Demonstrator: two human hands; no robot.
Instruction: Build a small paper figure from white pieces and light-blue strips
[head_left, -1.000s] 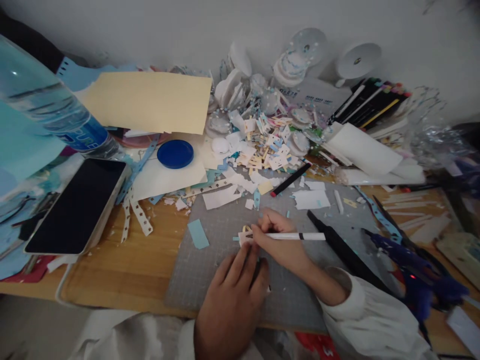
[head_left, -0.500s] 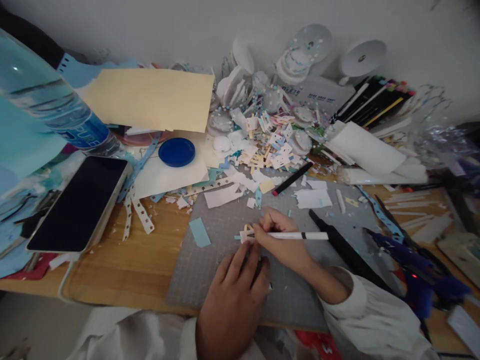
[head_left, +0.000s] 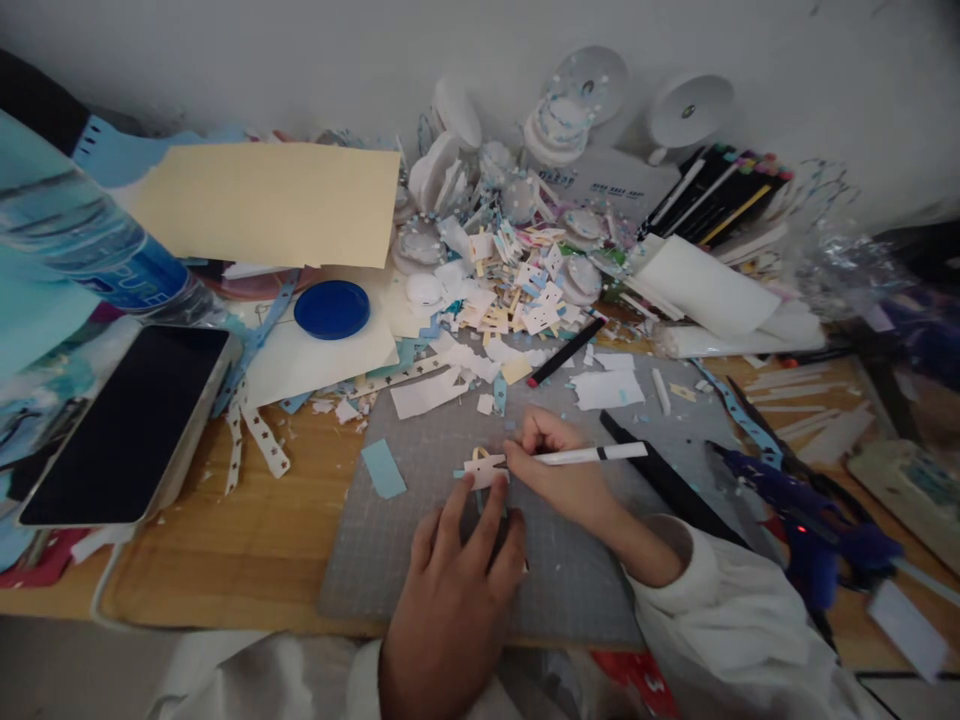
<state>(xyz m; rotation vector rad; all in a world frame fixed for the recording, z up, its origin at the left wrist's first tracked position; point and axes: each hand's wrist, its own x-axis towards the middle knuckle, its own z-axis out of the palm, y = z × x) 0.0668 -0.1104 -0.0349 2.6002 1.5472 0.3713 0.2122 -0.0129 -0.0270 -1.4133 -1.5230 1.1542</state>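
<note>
On the grey cutting mat (head_left: pixel 360 570) lies a small cream paper cutout (head_left: pixel 484 467) with a dark dot, a yellow loop on top and a blue strip at its left side. My left hand (head_left: pixel 454 590) rests with fingers spread, two fingertips pressing the cutout's lower edge. A slim white marker with a black band (head_left: pixel 604 455) is pinched in my right hand (head_left: pixel 562 478), its tip at the cutout's right part. A light blue paper rectangle (head_left: pixel 384 468) sits to the left. Several small finished-looking cutouts (head_left: pixel 532 300) are heaped behind.
Right of the mat lies a blue glue gun (head_left: pixel 802 510) with a red light, near a long black tool (head_left: pixel 667 480). A black marker (head_left: pixel 566 352) crosses the mat's back edge. At left are a phone (head_left: pixel 127 425), a water bottle (head_left: pixel 97 230) and a blue lid (head_left: pixel 332 309).
The view has shifted, so most things appear further left. My left fingers have spread and uncover more of the cutout. The marker's back end has tilted slightly up.
</note>
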